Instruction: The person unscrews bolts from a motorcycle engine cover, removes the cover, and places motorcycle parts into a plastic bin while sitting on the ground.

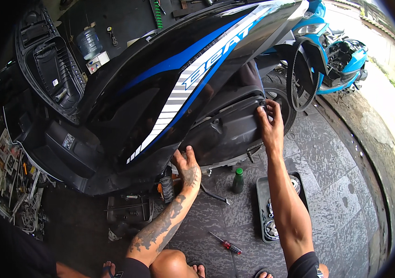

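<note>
A black plastic side cover [229,134] lies against the flank of a black scooter [128,92] with blue and white striping. My right hand [272,125] grips the cover's rear end, thumb on its outer face and fingers curled round the upper edge. At the cover's front lower end is my left hand [189,167], its thumb raised against the plastic and most of its fingers hidden behind the edge. Both hands press on the cover from its two ends. Behind my right hand shows part of the rear wheel [290,116].
On the tiled floor are a green bottle [238,180], a screwdriver [226,243] and a grey tray [261,208] of metal parts. A drive belt [291,74] hangs at the scooter's rear. A turquoise scooter [352,69] stands behind. Another tray [130,208] holds small parts.
</note>
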### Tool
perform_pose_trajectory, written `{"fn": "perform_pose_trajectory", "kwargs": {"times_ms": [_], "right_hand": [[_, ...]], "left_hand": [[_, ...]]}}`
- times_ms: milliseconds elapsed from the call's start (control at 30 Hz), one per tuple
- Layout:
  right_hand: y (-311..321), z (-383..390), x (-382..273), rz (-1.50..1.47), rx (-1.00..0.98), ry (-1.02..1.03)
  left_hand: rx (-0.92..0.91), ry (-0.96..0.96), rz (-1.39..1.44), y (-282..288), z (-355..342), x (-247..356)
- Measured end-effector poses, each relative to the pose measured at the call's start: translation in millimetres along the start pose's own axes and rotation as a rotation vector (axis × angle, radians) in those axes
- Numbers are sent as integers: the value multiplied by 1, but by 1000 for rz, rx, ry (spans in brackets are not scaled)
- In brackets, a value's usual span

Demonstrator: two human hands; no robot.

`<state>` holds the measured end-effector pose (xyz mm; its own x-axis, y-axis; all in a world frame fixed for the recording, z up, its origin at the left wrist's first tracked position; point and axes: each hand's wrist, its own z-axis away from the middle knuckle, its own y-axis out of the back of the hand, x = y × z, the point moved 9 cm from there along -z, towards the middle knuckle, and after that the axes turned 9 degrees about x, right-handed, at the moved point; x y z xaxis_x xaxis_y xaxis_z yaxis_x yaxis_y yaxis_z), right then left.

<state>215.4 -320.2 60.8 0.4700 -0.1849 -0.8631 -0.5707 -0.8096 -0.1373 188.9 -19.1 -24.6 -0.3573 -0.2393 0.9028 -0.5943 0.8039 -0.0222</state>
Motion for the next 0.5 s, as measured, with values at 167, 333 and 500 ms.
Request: {"fn": "perform_pose_trajectory", "kwargs": {"times_ms": [167, 333, 500], "right_hand": [[13, 16, 3, -169, -13, 17], [19, 24, 7, -250, -34, 81], [23, 30, 12, -342, -70, 75]], "left_hand": [[-43, -3, 184, 2, 17, 29], [-32, 181, 333, 4, 21, 19], [-27, 316, 385, 5, 19, -4]]}}
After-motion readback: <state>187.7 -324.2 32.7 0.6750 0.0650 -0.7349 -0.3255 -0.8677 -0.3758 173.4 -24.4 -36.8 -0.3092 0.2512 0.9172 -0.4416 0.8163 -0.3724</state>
